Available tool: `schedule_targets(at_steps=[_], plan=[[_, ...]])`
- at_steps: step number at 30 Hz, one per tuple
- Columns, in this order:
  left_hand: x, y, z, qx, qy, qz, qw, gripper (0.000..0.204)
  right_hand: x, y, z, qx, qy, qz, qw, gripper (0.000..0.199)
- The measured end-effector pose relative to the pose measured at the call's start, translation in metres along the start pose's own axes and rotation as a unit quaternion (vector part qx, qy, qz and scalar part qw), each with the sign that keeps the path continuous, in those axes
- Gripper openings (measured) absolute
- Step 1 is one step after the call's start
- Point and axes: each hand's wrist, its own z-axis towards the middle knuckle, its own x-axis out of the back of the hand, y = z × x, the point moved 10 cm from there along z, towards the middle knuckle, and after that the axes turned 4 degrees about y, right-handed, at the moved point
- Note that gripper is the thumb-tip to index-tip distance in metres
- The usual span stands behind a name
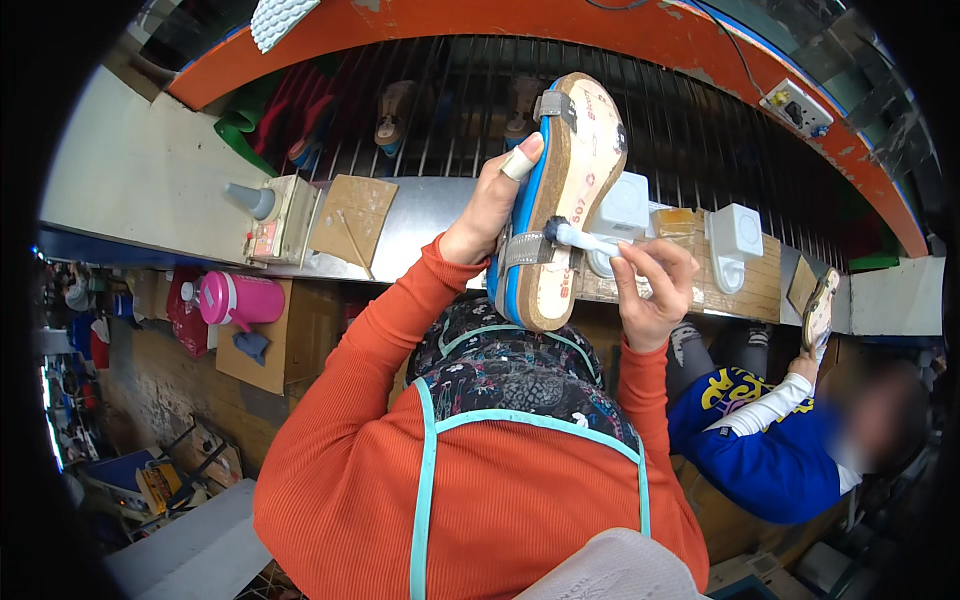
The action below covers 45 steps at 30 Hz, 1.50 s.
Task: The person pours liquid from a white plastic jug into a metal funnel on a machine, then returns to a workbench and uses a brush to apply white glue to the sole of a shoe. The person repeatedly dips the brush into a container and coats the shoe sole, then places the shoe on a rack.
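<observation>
My left hand [487,208], a wrap around its thumb, grips a sandal upper and cork-edged insole [578,175] fitted on a blue shoe last [527,205]. The pale underside faces up, with grey straps folded over its edges. Between the thumb and fingers of my right hand [657,290] is a small white-handled brush [588,241]. Its dark bristles touch the underside beside the lower strap. Just beyond the right hand stands a white plastic container [622,207], partly covered by the sandal.
A second white container [738,236] is on the wooden board to the right. Cardboard [352,215] with a thin stick lies left, near a box with a grey cone [252,203]. Dark bars [450,110] with several lasts run behind. At right, a co-worker [760,430] holds another sandal piece [820,308].
</observation>
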Motion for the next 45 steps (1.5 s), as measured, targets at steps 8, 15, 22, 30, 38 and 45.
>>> schedule_targets(at_steps=[8, 15, 22, 30, 38, 45], plan=[[-0.006, 0.003, 0.007, -0.010, 0.014, -0.040, 0.999, 0.062, 0.009, -0.008, -0.007, 0.003, -0.007, -0.033, 0.999, 0.029], [-0.007, -0.002, 0.009, 0.001, 0.017, -0.063, 0.998, 0.061, 0.019, 0.001, 0.006, -0.017, -0.019, 0.041, 0.999, 0.029], [-0.006, -0.009, 0.006, -0.020, 0.008, -0.070, 0.997, 0.066, 0.002, 0.041, 0.026, -0.109, 0.029, -0.004, 0.994, 0.018], [0.063, -0.002, -0.010, -0.115, 0.176, -0.032, 0.977, 0.062, -0.022, 0.023, -0.043, -0.235, -0.119, 0.111, 0.958, 0.015], [0.085, 0.011, -0.016, -0.177, 0.228, 0.031, 0.957, 0.060, -0.028, 0.002, -0.024, -0.111, -0.091, -0.023, 0.989, 0.018], [0.089, -0.003, 0.006, -0.081, 0.188, -0.073, 0.976, 0.065, -0.038, 0.007, -0.014, -0.129, -0.088, 0.000, 0.988, 0.022]])
